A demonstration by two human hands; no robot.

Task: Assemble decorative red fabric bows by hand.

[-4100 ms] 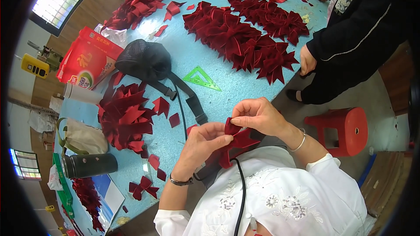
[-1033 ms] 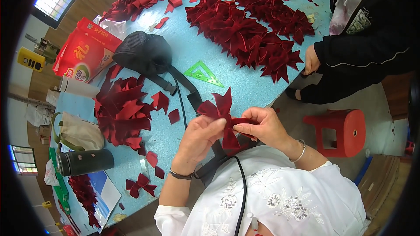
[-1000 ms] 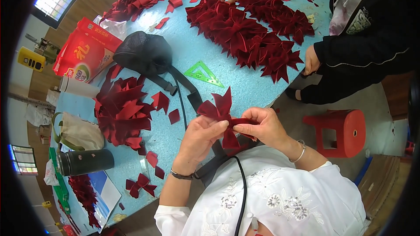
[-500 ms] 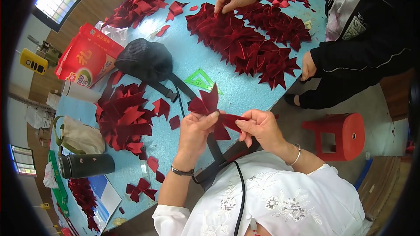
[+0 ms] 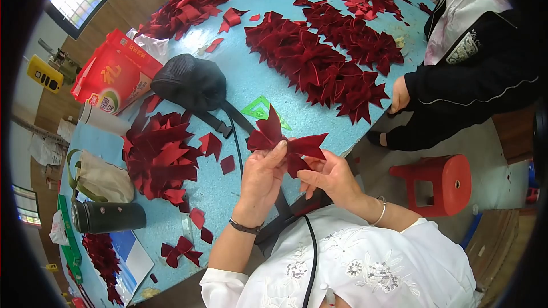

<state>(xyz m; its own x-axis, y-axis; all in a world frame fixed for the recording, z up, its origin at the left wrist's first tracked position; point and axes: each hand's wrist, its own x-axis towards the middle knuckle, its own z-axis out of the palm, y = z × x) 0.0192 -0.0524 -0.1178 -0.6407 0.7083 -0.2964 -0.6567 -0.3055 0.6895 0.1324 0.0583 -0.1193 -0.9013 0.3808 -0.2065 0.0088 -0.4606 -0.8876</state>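
A dark red velvet bow (image 5: 305,146) with pointed tails is held up in front of me, over the table's near edge. My left hand (image 5: 261,175) is closed on its left side, thumb pressed near the middle knot. At the bow's lower tail, the thumb and fingers of my right hand (image 5: 332,179) are closed on the fabric. A pile of red bows or ribbon pieces (image 5: 158,157) lies to the left, with loose cut pieces (image 5: 228,164) between it and my hands. One separate bow (image 5: 181,252) rests near the table's front edge.
Rows of finished-looking bows (image 5: 311,60) cover the far middle of the blue table (image 5: 228,222). A black cap-like bag (image 5: 189,81), a green set square (image 5: 260,107), a dark flask (image 5: 111,217) and a red bag (image 5: 117,68) lie around. A co-worker (image 5: 474,74) stands right, near a red stool (image 5: 442,185).
My right hand has shifted from the bow's right tail down to its lower tail; the right part now spreads open. The co-worker's far hand has moved away from the bow rows, lifting red fabric.
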